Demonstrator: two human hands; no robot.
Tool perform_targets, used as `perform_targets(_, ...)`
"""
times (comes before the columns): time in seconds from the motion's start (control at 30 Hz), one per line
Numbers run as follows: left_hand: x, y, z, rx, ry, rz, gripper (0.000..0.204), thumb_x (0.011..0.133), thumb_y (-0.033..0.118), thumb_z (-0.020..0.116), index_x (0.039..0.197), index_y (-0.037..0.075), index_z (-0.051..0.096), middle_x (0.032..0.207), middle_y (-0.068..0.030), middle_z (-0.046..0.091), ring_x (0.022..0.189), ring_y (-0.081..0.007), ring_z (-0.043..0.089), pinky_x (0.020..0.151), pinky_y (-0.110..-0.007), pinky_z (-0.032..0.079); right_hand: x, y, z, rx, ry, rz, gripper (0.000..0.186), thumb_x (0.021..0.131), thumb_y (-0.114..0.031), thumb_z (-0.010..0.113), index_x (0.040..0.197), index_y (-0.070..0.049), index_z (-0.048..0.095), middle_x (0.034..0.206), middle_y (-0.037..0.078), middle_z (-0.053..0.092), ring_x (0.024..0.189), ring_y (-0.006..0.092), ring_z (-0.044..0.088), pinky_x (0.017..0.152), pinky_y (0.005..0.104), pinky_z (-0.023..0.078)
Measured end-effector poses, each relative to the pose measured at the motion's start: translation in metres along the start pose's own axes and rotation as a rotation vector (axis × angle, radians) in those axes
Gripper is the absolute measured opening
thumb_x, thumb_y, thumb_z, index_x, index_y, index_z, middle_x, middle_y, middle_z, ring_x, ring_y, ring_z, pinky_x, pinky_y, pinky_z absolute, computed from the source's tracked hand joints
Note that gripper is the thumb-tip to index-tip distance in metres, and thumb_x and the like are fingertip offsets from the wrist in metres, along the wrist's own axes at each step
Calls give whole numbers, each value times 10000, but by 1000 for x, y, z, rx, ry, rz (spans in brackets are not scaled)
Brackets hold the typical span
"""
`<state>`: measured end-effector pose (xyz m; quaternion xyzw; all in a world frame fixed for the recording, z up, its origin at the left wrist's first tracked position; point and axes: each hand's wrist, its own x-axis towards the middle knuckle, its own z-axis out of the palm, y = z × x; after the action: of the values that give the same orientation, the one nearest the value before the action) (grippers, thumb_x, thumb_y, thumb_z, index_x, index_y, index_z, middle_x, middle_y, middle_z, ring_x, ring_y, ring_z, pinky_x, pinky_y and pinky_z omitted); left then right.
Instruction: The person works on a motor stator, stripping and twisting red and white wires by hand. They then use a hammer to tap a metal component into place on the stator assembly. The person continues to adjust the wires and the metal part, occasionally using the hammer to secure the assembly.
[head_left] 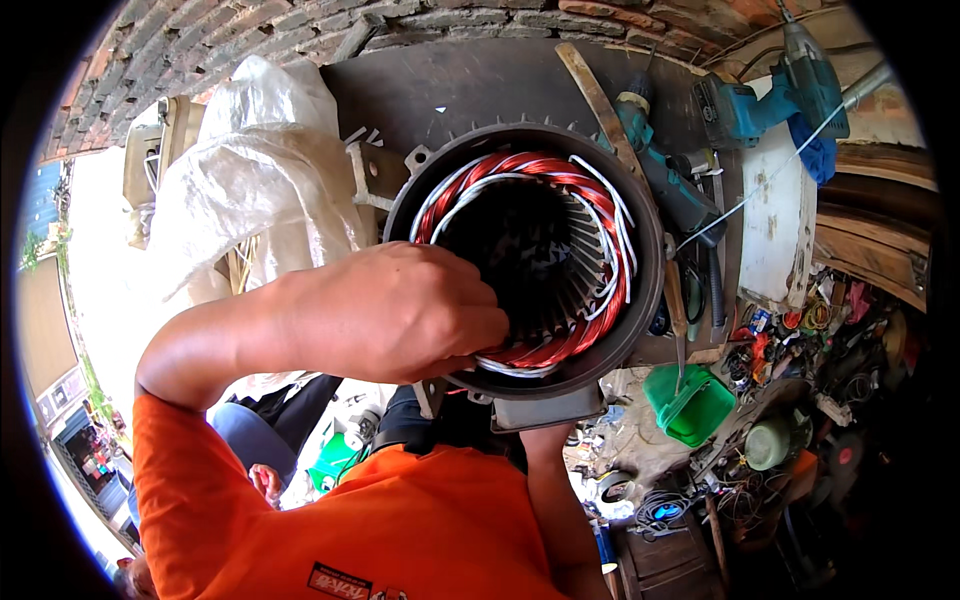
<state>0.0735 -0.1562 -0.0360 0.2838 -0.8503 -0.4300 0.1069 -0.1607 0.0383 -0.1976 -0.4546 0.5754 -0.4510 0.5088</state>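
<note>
A round dark motor stator housing (pixel 651 262) stands on the bench with its bore facing up. Around the bore runs a ring of red copper windings (pixel 603 322), bound with white cord or sleeving. My left hand (pixel 425 312) is closed over the near-left part of this ring, knuckles up. Its fingertips are hidden, so what they grip cannot be made out. My right hand (pixel 547 436) reaches low beside the grey box (pixel 548 412) on the housing's near side; its fingers are out of sight behind it.
A flat wooden strip (pixel 600 105), cordless drill (pixel 634 112), other teal power tools (pixel 745 108) and a wooden-handled tool (pixel 676 305) lie right. Translucent plastic sheeting (pixel 270 180) covers something left. A green bin (pixel 690 405) stands amid floor clutter. Another person's hand (pixel 265 482) shows lower left.
</note>
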Motion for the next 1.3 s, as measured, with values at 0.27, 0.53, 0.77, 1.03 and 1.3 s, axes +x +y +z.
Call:
perform_targets(0.27, 1, -4, -1, -25, -33, 26, 184, 756, 115, 717, 902, 33, 641, 809, -100, 608, 737, -298, 595, 650, -392, 493, 4, -10, -2, -259, -69, -167, 631, 736, -127, 786, 1275, -13, 478, 1246, 108, 535, 1096, 232, 538, 971, 394, 428)
perform_targets(0.53, 4, -5, -3, -40, -65, 27, 184, 748, 102, 719, 893, 23, 638, 814, -107, 612, 749, -301, 599, 658, -393, 500, 0, -9, -7, -377, -70, -110, 657, 728, -130, 798, 1282, 3, 470, 1262, 127, 545, 1135, 254, 536, 998, 383, 406)
perform_targets(0.77, 4, -4, -6, -34, -86, 9, 187, 740, 82, 716, 899, 14, 644, 838, -113, 627, 768, -304, 608, 670, -388, 509, 1, 6, -8, -265, -131, -68, 587, 844, -93, 671, 1354, -23, 388, 1341, 113, 463, 1165, 222, 491, 1000, 372, 414)
perform_targets(1.03, 4, -5, -6, -43, -70, 44, 199, 734, 75, 715, 905, 5, 639, 839, -119, 626, 775, -314, 604, 674, -397, 507, -2, 7, -17, -654, -194, -178, 535, 816, -147, 709, 1282, -13, 482, 1272, 115, 528, 1133, 251, 518, 996, 381, 397)
perform_targets(1.3, 4, -4, -6, -13, -95, 29, 198, 736, 75, 708, 907, 7, 635, 844, -123, 625, 791, -318, 603, 692, -400, 504, 7, -9, -2, -348, 4, -46, 470, 770, -143, 729, 1184, -3, 555, 1193, 132, 591, 1090, 297, 558, 973, 418, 408)
